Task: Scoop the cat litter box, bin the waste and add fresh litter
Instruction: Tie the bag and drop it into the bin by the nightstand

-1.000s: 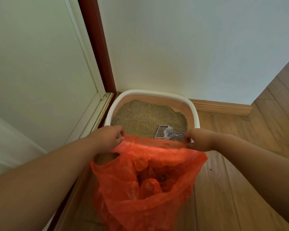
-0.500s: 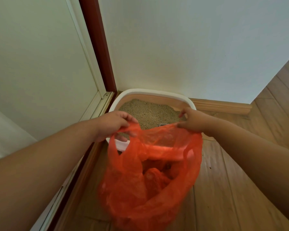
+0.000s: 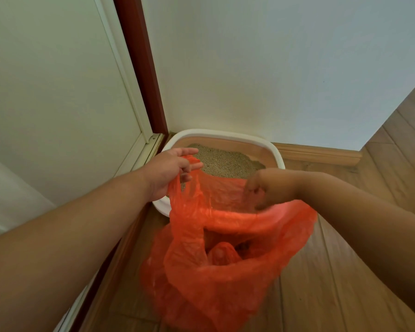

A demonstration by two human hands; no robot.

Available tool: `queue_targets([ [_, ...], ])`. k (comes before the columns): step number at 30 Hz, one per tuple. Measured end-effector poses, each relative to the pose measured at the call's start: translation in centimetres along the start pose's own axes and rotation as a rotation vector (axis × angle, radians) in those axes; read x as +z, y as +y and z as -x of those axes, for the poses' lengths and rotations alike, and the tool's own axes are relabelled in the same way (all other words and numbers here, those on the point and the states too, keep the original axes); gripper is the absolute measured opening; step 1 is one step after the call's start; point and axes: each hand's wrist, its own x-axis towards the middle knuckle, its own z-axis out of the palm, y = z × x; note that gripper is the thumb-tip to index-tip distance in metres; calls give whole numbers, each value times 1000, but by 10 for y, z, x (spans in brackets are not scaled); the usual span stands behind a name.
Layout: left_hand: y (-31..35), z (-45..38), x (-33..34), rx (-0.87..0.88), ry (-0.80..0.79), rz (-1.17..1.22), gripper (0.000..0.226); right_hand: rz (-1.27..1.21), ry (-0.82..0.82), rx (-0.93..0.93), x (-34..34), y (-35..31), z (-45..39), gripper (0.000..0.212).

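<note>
An orange plastic bag point(image 3: 225, 267) hangs open in front of me, above the wooden floor, with dark waste lumps showing inside. My left hand point(image 3: 168, 171) holds the bag's left handle loop, which is stretched upward. My right hand point(image 3: 271, 185) pinches the far rim of the bag on the right. Behind the bag, in the corner, stands the litter box point(image 3: 225, 136), white-rimmed with beige inner walls, holding tan litter point(image 3: 225, 161). The bag hides the box's near half. No scoop is visible now.
A white wall point(image 3: 273, 68) backs the box. A dark red door frame point(image 3: 141, 68) and a pale sliding door point(image 3: 58, 92) stand on the left. Wooden floor point(image 3: 357, 236) with a skirting board point(image 3: 321, 153) spreads to the right.
Both hands have lifted the bag up off the floor and drawn it toward me. The left hand now holds a handle loop. The scoop lying in the litter is now hidden.
</note>
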Motion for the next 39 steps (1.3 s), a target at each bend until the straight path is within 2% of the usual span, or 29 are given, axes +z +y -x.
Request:
queue_targets([
  [3, -4, -3, 2, 22, 38, -44, 55, 76, -288, 119, 0, -9, 5, 47],
  [6, -6, -7, 0, 35, 101, -44, 55, 98, -432, 173, 5, -5, 8, 54],
  [12, -10, -17, -10, 59, 202, -36, 57, 220, -493, 247, 17, 6, 15, 57],
  [15, -14, -21, -15, 54, 240, -31, 58, 286, -469, 283, 21, 15, 15, 57],
  [21, -16, -21, -18, 49, 272, -58, 56, 486, -477, 411, 17, 13, 25, 56],
  [24, -15, -19, -18, 48, 267, -63, 54, 474, -445, 424, 12, 10, 29, 56],
  [27, -14, -17, -16, 50, 260, -89, 50, 293, -411, 389, 1, 9, 27, 44],
  [29, -12, -15, -12, 67, 267, -142, 45, 103, -284, 314, -5, 15, 24, 31],
  [31, -9, -13, -9, 106, 291, -253, 40, -194, -101, 229, -10, 19, 21, 22],
  [35, -5, -9, -1, 229, 285, -463, 33, -833, 186, 129, -21, -1, 19, 25],
  [39, 2, -4, 12, 292, 245, -477, 31, -1242, 351, 79, -24, -15, 11, 31],
])
